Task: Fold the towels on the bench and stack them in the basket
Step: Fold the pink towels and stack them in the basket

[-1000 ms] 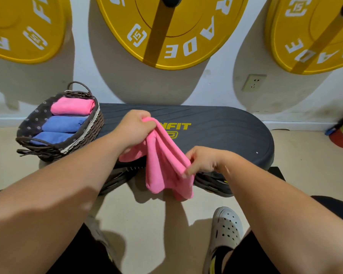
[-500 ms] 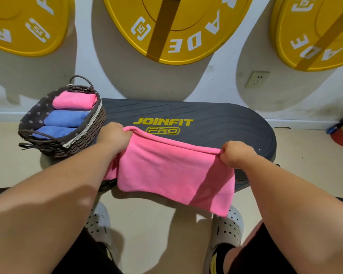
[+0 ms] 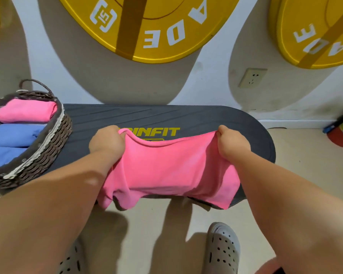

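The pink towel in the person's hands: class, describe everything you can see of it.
The pink towel is bright pink soft cloth with a stitched hem along its top edge. The left hand and right hand each grip an upper corner, and the edge sags slightly between them. It lies spread across the dark bench, its lower part hanging crumpled over the near edge.

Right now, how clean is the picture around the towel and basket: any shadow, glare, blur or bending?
Head view: even light, no glare; the pink towel, left hand and right hand look sharp. Head view: the yellow plates throw broad soft shadows on the wall. Head view: the wide lens stretches the forearms, and the left edge cuts off the basket.
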